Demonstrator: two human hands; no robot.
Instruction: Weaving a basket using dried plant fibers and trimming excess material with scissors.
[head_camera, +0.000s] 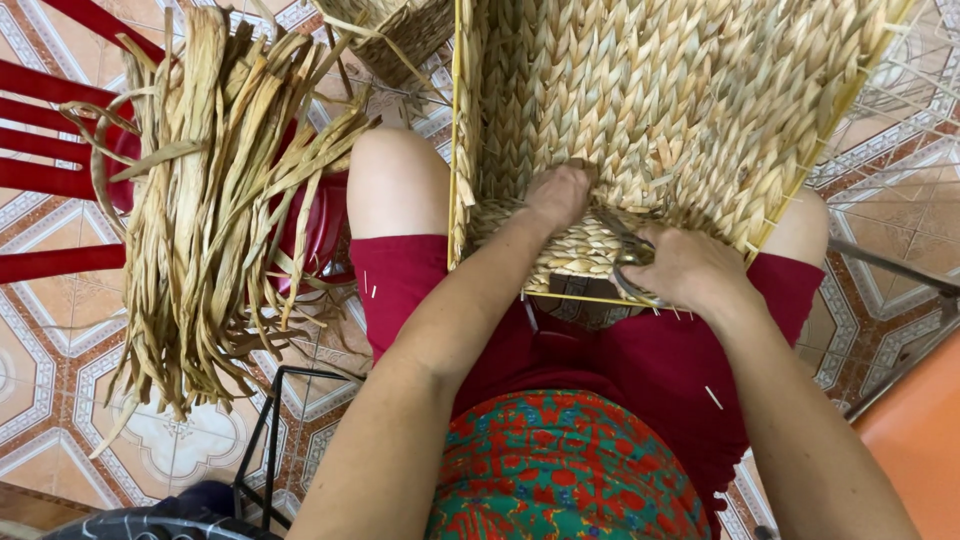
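So the woven basket (660, 110) sits on the person's lap, right under both hands. Left hand (558, 195) is curled down against the weave, fingers pressing or pinching a strand, can't tell which. Right hand (690, 268) is closed around a pair of scissors (625, 262), blades pointing toward the left hand. A bundle of dried straw strips (215, 200) hangs over a red chair (60, 130), well off past the left hand.

The woven basket (640, 110) runs off the top edge, and the scissors (628, 262) are mostly buried under the right hand (690, 268).
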